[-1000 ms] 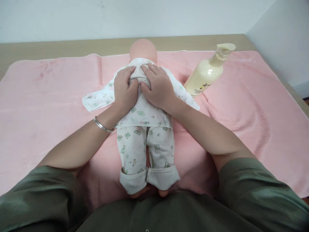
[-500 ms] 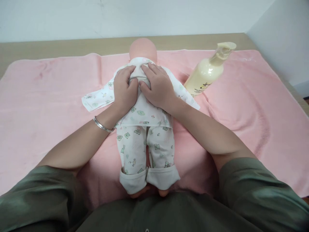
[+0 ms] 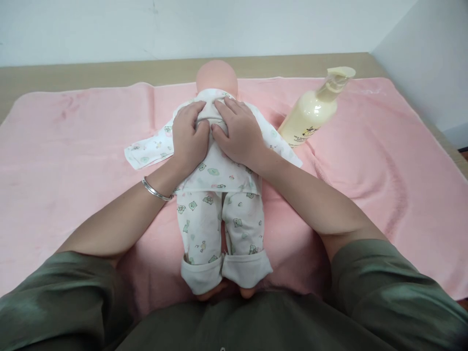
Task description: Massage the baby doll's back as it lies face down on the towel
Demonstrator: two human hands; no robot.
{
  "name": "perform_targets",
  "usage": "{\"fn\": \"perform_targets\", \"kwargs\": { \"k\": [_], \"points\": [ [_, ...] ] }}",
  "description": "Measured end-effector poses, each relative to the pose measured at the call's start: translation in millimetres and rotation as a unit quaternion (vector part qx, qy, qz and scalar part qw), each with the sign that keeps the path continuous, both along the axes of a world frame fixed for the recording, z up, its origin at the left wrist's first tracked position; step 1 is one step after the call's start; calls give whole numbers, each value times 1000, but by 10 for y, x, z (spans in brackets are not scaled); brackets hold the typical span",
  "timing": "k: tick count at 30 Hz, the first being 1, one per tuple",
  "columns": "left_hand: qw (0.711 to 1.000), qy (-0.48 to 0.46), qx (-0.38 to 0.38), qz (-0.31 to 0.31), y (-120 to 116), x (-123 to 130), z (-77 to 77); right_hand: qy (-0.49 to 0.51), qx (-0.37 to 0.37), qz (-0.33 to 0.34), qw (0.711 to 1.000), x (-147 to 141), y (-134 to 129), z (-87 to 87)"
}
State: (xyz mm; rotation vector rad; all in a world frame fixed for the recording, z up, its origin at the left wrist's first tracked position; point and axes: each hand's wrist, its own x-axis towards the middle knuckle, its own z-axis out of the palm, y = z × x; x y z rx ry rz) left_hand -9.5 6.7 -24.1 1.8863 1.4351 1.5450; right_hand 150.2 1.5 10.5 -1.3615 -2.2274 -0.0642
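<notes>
A baby doll (image 3: 216, 78) lies with the back of its bald head toward me and its feet close to my body. It wears a white printed top (image 3: 226, 179) and matching trousers (image 3: 203, 224) with turned-up cuffs. My left hand (image 3: 190, 139) rests flat on the left side of the doll's upper back, fingers stretched out. On the right side lies my right hand (image 3: 239, 131), also open, its fingers spread over the cloth. The two thumbs point inward and nearly meet at the middle. The doll's face is hidden.
A pink blanket (image 3: 73, 195) covers most of the wooden table (image 3: 285, 66). A cream pump bottle (image 3: 310, 114) stands on it, right of the doll, by its sleeve. White walls (image 3: 183, 29) rise behind and at the right.
Both hands stay in place on the doll's back. The whole view has shifted very slightly; nothing else has visibly moved.
</notes>
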Motion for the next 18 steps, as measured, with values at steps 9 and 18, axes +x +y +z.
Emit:
{"fn": "perform_targets", "kwargs": {
  "k": [9, 18],
  "points": [
    [1000, -1, 8, -4, 25, 8, -18, -22, -68, 20, 997, 37, 111, 132],
    [1000, -8, 9, 1, 11, -1, -39, -81, -99, -60, 990, -126, -302, 174]
  ]
}}
